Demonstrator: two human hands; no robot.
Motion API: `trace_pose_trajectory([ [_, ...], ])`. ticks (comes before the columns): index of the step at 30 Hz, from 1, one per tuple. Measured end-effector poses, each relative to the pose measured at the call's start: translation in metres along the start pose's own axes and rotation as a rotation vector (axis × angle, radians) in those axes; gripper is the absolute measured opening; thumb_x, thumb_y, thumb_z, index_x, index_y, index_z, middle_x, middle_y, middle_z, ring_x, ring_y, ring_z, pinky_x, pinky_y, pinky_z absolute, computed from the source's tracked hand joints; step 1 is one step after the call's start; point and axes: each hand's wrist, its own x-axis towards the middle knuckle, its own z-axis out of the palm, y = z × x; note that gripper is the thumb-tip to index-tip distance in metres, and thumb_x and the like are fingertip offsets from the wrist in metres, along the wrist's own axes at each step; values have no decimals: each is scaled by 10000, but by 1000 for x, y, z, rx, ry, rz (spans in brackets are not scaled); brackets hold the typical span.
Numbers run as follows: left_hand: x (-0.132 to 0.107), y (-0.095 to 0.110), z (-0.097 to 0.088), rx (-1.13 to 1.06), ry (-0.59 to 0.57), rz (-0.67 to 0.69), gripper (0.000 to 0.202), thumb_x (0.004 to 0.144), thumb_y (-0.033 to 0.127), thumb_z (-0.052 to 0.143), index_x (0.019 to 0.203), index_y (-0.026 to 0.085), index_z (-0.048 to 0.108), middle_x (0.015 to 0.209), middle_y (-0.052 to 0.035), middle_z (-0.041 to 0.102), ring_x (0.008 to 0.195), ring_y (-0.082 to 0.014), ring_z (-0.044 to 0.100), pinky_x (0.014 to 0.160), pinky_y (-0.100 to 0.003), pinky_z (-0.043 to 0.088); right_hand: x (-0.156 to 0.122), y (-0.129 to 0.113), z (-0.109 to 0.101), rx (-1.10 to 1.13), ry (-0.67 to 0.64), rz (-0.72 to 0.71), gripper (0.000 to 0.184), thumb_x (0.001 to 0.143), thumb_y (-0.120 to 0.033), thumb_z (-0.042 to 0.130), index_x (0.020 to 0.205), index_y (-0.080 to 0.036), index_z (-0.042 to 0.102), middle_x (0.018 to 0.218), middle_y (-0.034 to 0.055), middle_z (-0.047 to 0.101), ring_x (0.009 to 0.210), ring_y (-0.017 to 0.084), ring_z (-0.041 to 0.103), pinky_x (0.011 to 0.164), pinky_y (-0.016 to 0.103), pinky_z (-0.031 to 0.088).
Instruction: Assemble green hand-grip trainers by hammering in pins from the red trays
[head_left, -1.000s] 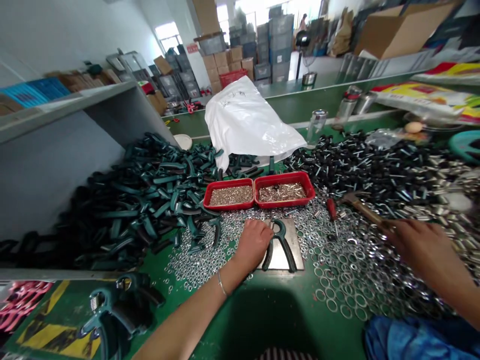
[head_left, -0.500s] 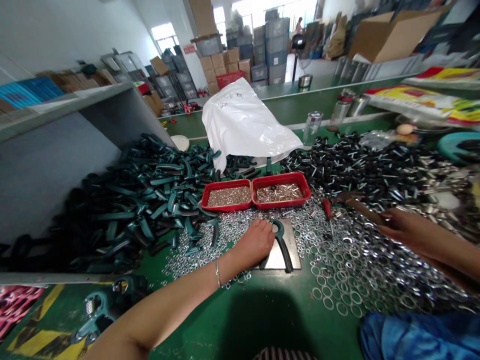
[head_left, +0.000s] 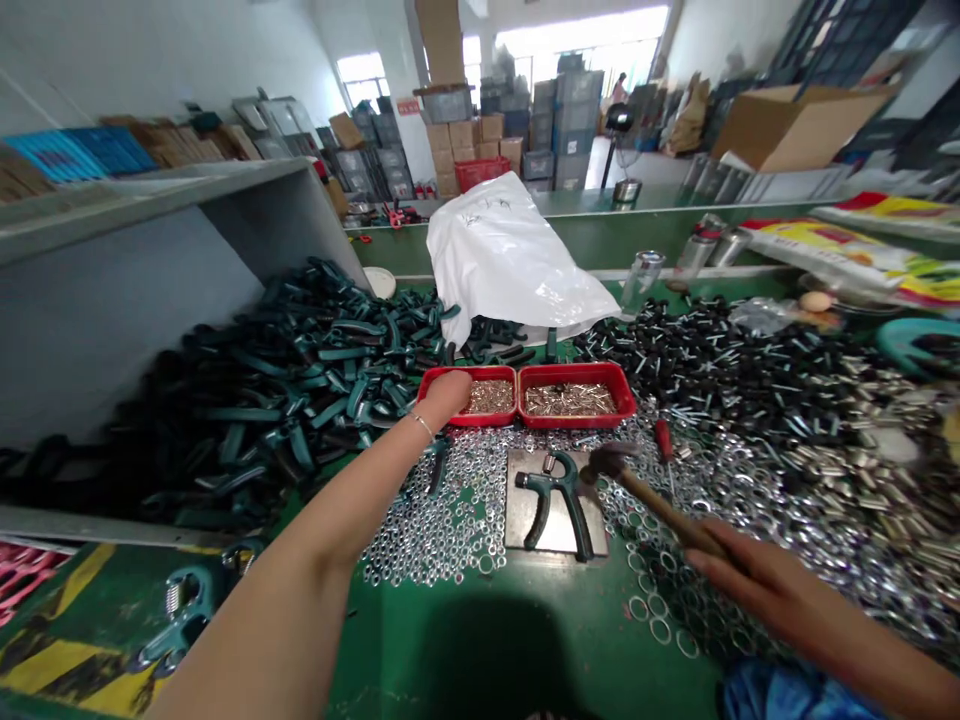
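Observation:
A green and black hand-grip exerciser [head_left: 556, 497] lies on a small steel plate [head_left: 525, 522] in front of me. My left hand [head_left: 448, 392] reaches over the left of two red trays [head_left: 439, 386] of small metal pieces, its fingers bent down into the tray; what they touch is hidden. My right hand [head_left: 739, 570] is closed round the wooden handle of a hammer [head_left: 637, 485], whose head hovers just right of the exerciser's top.
A big heap of green-black handle parts [head_left: 285, 390] fills the left. Black knobs with metal pins [head_left: 735, 360] are heaped on the right; loose steel rings [head_left: 697, 560] cover the green bench. A white plastic bag [head_left: 502, 250] and red-handled screwdriver [head_left: 664, 445] lie behind. Finished grips [head_left: 184, 610] sit near left.
My left hand has let go of the exerciser and moved up to the left red tray. My right hand has swung the hammer left, bringing its head beside the exerciser.

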Motion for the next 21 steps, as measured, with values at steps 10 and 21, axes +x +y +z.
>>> trace_pose_trajectory([
  [10,-18,-13,-2,-59,208,17,266,923,158,429,966,105,686,1048,-171,688,1015,-240,635,920,-325,457,32,-34,29,-277,-119,-108,295,973,-503,415,907,-264,574,760,39,691,673,221,656,627,320,492],
  [21,-85,92,50,-480,42,437,223,935,208,474,857,160,677,918,-79,681,873,-204,628,828,-317,474,35,1,32,44,-80,64,474,949,-637,352,770,-235,527,613,-14,529,564,167,524,518,272,425],
])
